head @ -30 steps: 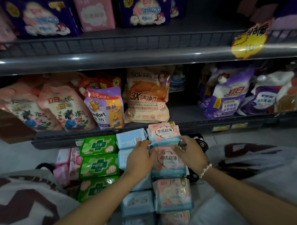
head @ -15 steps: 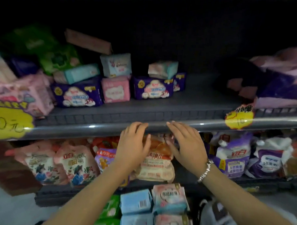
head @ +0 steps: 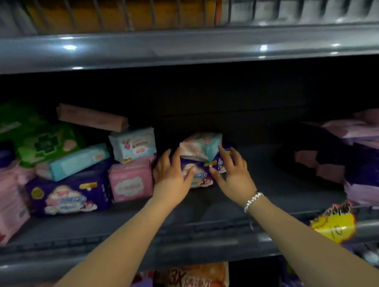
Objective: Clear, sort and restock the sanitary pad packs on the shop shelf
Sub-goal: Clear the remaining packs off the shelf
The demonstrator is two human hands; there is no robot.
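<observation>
Both my arms reach into the dark middle shelf (head: 203,211). My left hand (head: 172,175) and my right hand (head: 230,173) flank a purple pad pack (head: 199,172) lying near the shelf's middle, fingers spread on its left and right ends. A pink-and-teal pack (head: 200,147) rests on top of that purple one, between my fingertips. Whether the fingers have closed round the packs is unclear. To the left sit a pink pack (head: 131,180), a white-blue pack (head: 133,144) above it and a larger purple pack (head: 71,194).
Green packs (head: 47,143), a teal pack (head: 79,162) and pink packs (head: 3,202) crowd the shelf's left end. Purple and lilac packs (head: 370,164) pile at the right. A yellow price tag (head: 335,223) hangs on the front rail. Detergent pouches (head: 197,280) show below.
My hands left the pack stacks on the floor, rose past the shelf rail and reached in to the purple pack. The view tilted up to the middle shelf.
</observation>
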